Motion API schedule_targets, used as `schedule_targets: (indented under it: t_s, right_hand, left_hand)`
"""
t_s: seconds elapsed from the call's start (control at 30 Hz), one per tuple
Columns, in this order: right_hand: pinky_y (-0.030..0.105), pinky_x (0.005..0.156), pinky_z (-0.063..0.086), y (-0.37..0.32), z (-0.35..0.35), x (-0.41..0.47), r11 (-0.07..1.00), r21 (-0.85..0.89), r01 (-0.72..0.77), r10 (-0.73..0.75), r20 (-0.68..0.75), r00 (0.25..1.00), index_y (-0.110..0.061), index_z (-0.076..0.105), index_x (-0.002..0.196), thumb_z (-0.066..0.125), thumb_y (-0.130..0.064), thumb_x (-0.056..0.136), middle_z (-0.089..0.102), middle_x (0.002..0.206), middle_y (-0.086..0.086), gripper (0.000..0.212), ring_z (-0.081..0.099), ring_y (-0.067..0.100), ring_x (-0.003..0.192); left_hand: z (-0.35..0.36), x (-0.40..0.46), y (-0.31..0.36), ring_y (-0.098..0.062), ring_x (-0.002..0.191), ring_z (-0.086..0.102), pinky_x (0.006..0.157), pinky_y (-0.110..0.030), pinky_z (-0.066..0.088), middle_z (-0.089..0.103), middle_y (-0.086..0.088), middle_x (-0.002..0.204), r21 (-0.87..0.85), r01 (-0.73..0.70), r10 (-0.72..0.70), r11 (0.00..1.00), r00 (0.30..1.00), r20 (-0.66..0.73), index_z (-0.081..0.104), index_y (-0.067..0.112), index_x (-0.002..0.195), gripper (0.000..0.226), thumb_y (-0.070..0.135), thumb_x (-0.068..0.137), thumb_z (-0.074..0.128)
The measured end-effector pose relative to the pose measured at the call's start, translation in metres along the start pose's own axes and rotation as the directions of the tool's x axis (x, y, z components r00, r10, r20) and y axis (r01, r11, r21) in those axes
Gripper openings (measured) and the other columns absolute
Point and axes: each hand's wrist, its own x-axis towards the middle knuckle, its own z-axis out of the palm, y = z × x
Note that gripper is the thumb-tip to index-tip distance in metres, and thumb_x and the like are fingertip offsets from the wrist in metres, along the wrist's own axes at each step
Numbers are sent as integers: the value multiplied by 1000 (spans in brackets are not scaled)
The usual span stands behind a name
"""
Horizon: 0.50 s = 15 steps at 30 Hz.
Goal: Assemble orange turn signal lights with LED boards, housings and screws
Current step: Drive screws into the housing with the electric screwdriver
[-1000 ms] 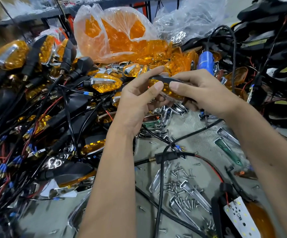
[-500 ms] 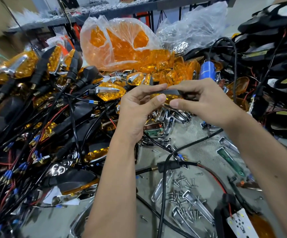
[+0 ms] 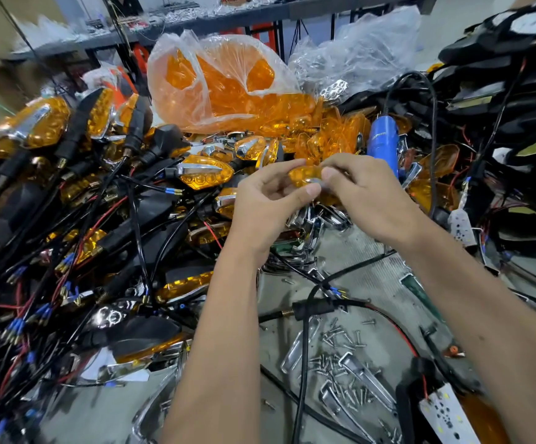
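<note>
Fitting step: left hand and right hand together, both pinching one orange lens above the bench; possibly seating its chrome trim, blurred. Next: fasten with loose screws, driver behind.

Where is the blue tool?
In the head view, the blue tool stands upright toward the back right of the bench, just behind the right hand, beside the loose orange lenses.
</note>
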Motion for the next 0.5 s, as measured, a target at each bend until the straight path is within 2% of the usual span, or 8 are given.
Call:
schedule_targets:
  t_s: [0.07,0.17,0.23,0.3,0.33,0.4,0.5]
  right_hand:
    - [40,63,43,-1,3,0,994,-49,-101,94,-122,988,-22,49,67,39,-36,108,49,62,-4,44,46,18,60]
    - [43,64,45,-4,4,1,975,-47,-217,206,-169,964,-17,46,63,38,-36,107,47,62,2,49,46,23,61]
    - [40,59,40,-6,2,3,966,24,-256,257,-135,957,-17,42,61,41,-33,104,44,60,1,46,41,20,56]
    - [37,58,37,-8,1,5,952,108,-288,299,-108,948,-18,39,61,43,-29,101,41,59,0,42,37,17,53]
    - [37,57,36,-9,0,5,947,118,-299,312,-103,945,-19,39,61,44,-28,100,40,58,-1,41,37,17,52]
    - [35,56,35,-9,0,5,949,91,-300,309,-106,945,-18,39,59,44,-27,99,39,57,-2,41,35,17,51]
    - [35,57,35,-8,1,4,964,33,-265,267,-165,950,-17,38,56,44,-30,100,39,54,-1,46,36,19,50]
  left_hand:
    - [1,-1,0,-12,87,67,77,-29,60,73,7,88,-3,5,-4,1000,998,70,79,19,113,30,6,86,82]
    - [6,-3,1,-22,91,63,85,-50,64,65,-1,91,-28,21,-18,999,994,111,81,23,109,26,10,86,83]
    - [7,-4,3,-19,91,66,80,-43,65,70,3,101,-73,35,-23,997,987,160,80,21,115,29,9,88,81]
    - [8,-5,5,-24,87,64,74,-33,63,74,13,104,-102,28,-11,994,987,160,79,19,115,29,8,89,80]
    - [8,-5,5,-30,84,61,71,-29,62,74,11,102,-105,22,-6,994,989,147,80,19,113,28,7,88,80]
    - [8,-5,5,-37,76,55,65,-22,59,67,-5,101,-89,11,1,996,992,127,82,21,108,26,5,86,81]
    - [8,-4,5,-28,66,67,61,-20,58,66,-19,99,-71,-25,33,997,993,117,81,17,106,27,-1,85,80]
